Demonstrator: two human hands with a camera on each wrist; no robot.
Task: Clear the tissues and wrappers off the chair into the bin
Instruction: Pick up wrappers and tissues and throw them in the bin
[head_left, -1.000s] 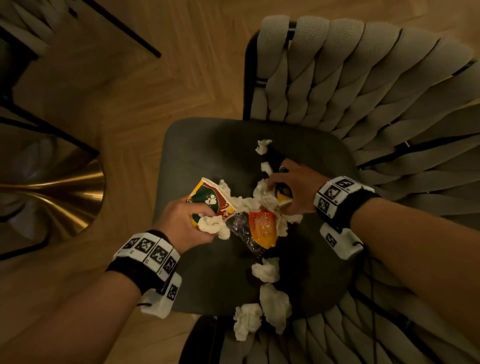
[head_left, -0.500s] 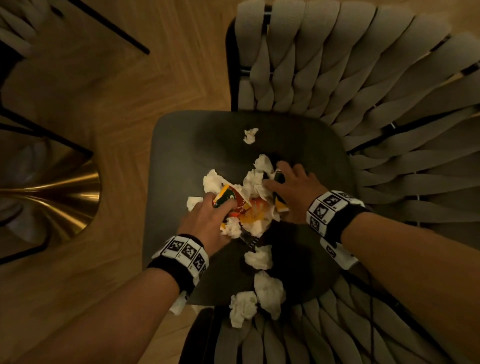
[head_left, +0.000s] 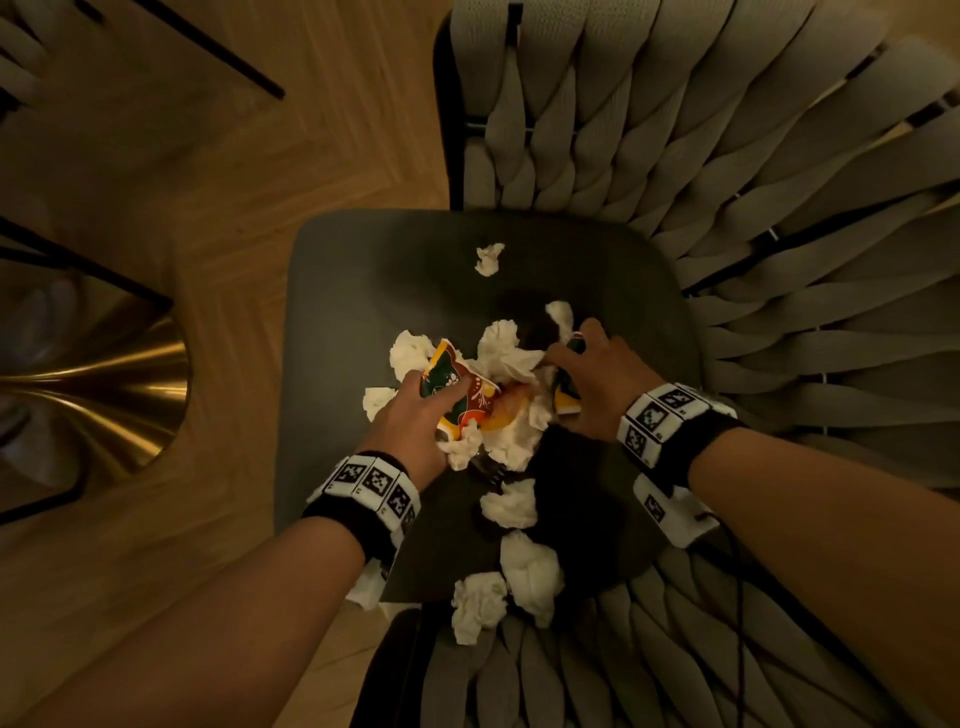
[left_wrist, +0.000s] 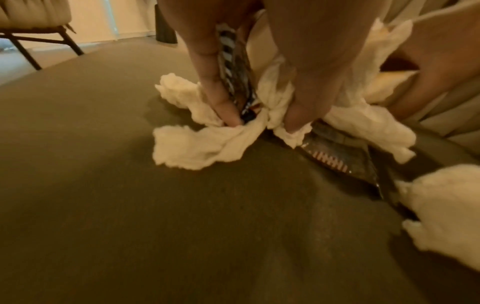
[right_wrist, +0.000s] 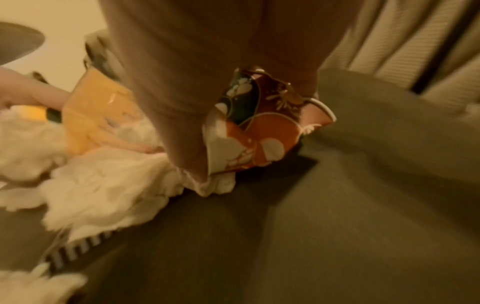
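Note:
On the dark grey chair seat (head_left: 353, 322) lies a heap of white tissues (head_left: 501, 351) and snack wrappers. My left hand (head_left: 441, 395) grips a green and red wrapper (head_left: 447, 371) together with tissue. In the left wrist view the left hand (left_wrist: 262, 121) has its fingertips (left_wrist: 230, 115) pinching tissue (left_wrist: 207, 147) and a striped wrapper (left_wrist: 335, 156) down onto the seat. My right hand (head_left: 571, 364) holds the heap's other side, and in the right wrist view its fingers (right_wrist: 187, 144) curl round an orange and green wrapper (right_wrist: 262, 127). A yellow wrapper (right_wrist: 96, 115) lies between the hands. No bin is in view.
Loose tissue balls lie apart from the heap: one at the back of the seat (head_left: 489, 259), three near the front edge (head_left: 509, 503) (head_left: 530, 571) (head_left: 475, 605). The woven chair back (head_left: 727, 156) curves round the right. A brass cone-shaped base (head_left: 104, 384) stands on the wooden floor at left.
Both hands have drawn together, and the left hand has slid right with its wrapper. The spread tissues and wrappers are now bunched into one heap between them.

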